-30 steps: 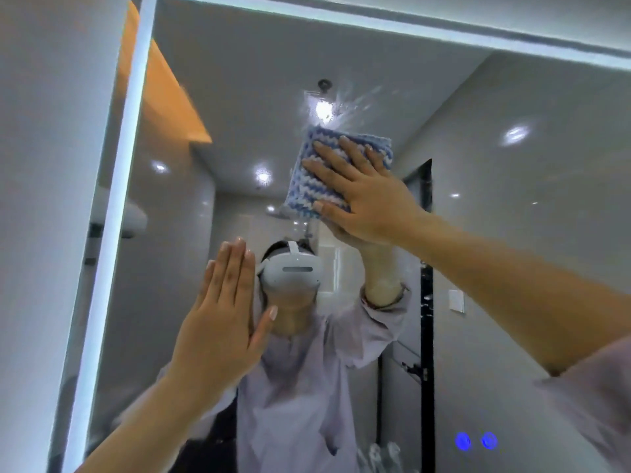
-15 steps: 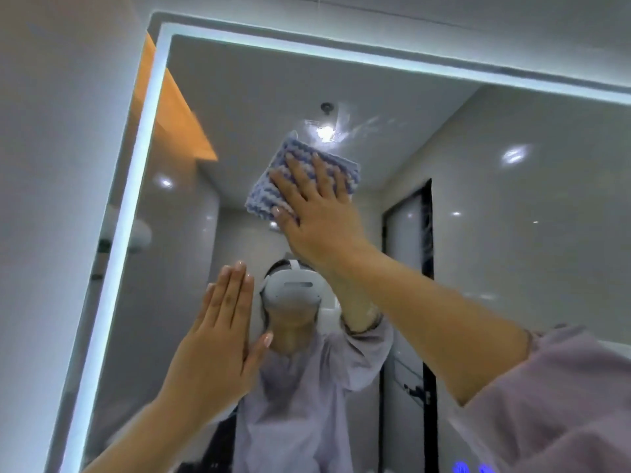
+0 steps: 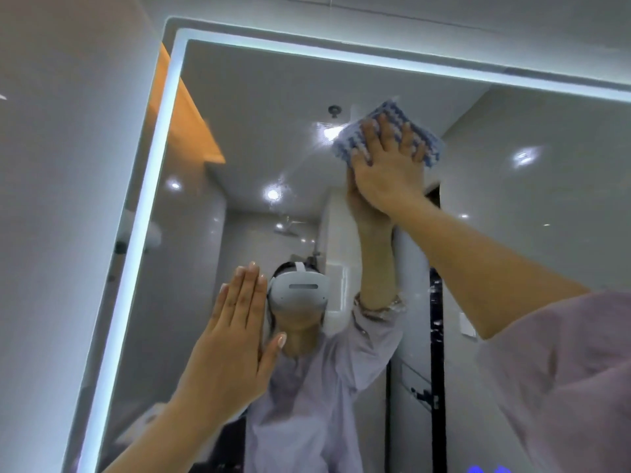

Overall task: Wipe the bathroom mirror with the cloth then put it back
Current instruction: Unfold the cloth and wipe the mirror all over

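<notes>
High on the mirror point(image 3: 512, 233), right hand point(image 3: 389, 169) seemingly flattens cloth point(image 3: 431, 148) beside glare point(image 3: 329, 131)

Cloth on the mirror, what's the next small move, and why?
Probably slide the cloth leftward across the mirror. The right hand presses it flat high up, and the patch just left of it, around the reflected ceiling light, looks streaky. The left hand rests flat lower down, out of that path.

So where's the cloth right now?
In the head view, the blue-and-white cloth is high on the mirror, right of centre, pressed flat to the glass under the right hand, just below the lit top edge.
</notes>
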`<control>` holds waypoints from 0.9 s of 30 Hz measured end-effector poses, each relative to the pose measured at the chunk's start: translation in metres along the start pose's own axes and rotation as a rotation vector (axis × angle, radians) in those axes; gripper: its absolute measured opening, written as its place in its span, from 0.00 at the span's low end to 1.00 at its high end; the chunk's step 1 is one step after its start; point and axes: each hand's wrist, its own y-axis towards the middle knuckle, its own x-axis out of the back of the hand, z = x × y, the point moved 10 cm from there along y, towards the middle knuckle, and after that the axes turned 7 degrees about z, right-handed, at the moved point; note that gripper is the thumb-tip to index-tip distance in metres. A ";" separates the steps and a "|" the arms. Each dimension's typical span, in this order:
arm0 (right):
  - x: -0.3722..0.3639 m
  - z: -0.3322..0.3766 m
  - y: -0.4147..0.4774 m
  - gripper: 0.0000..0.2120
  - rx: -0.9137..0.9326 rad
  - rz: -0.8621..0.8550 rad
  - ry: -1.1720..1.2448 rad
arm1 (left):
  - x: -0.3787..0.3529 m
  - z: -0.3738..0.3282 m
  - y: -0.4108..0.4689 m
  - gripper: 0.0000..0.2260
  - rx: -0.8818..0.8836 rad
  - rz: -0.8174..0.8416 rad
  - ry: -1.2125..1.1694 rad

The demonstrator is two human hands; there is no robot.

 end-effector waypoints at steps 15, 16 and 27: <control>0.001 -0.014 0.011 0.25 0.125 0.083 -0.049 | -0.001 0.001 0.001 0.32 -0.010 -0.010 -0.036; 0.004 -0.028 0.016 0.25 0.057 0.087 -0.015 | -0.001 0.001 0.001 0.32 -0.010 -0.009 -0.037; -0.044 0.093 -0.049 0.24 0.707 0.212 -0.159 | 0.001 -0.001 0.001 0.33 -0.003 0.004 -0.035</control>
